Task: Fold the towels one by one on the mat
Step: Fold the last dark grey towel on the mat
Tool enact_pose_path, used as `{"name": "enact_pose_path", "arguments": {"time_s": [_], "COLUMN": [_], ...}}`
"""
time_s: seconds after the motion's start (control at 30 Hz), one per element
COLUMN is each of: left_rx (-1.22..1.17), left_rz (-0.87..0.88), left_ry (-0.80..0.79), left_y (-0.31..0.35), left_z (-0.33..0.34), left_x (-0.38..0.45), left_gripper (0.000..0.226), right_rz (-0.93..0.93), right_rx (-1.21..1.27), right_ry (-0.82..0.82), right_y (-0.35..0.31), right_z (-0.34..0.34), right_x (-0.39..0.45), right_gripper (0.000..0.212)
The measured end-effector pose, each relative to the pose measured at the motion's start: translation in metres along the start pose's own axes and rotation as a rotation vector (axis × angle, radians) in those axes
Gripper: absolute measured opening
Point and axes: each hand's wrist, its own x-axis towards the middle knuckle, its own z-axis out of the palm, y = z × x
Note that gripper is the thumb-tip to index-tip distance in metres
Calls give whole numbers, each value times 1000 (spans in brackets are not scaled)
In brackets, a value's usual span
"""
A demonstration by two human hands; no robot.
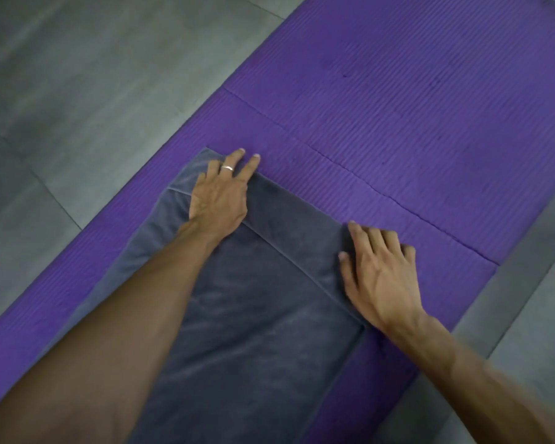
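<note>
Nearest the camera, two bare forearms reaching forward over a dark grey towel (253, 331) spread flat along the purple mat (414, 123), its near end running out of view at the bottom edge. Towel lying closer to the mat's left long edge than to its right one, with a strip of bare mat showing on each side. Far end of the towel doubled back on itself, forming a folded band with a visible hem line across it. Right hand (378, 277) resting on the right corner of that fold, fingers fairly straight and pressing flat, thumb out to the side, grip not closed round anything. Left hand (220, 193) laid on the left corner of the fold, fingers spread and extended, fingertips reaching just past the folded edge onto the mat, a ring (227, 168) on one finger. Beyond the hands, a crease across the mat, then more ribbed purple surface. Grey tiled floor (77, 91) on both sides of the mat.
</note>
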Motion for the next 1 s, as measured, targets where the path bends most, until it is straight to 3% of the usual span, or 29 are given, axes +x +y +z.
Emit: {"name": "enact_pose_path", "arguments": {"time_s": [0.1, 0.2, 0.27, 0.33, 0.43, 0.6, 0.73, 1.0], "left_rx": [-90, -128, -144, -134, -171, -216, -297, -501], "left_rz": [35, 111, 123, 106, 79, 58, -12, -144], "left_ry": [-75, -70, -73, -71, -34, 13, 75, 213], "left_y": [-10, -20, -25, -30, -44, -77, -103, -168], "left_z": [-3, -12, -21, -27, -35, -33, -34, -23], "left_x": [9, 11, 7, -2, -21, -76, -140, -299], "left_gripper": [37, 14, 11, 17, 30, 28, 31, 25], "right_rz": [92, 247, 286, 251, 179, -2, -87, -259], "right_rx": [70, 300, 360, 369, 441, 371, 316, 260], "right_ry": [-118, -259, -304, -315, -364, -486, -538, -557], "right_y": [-1, 2, -1, -4, -15, -57, -110, -226], "right_z": [-10, -17, -22, -27, -40, -54, -57, -51], "right_x": [27, 46, 50, 47, 33, -1, -41, -143], "right_gripper": [36, 24, 16, 4, 9, 19, 13, 19]}}
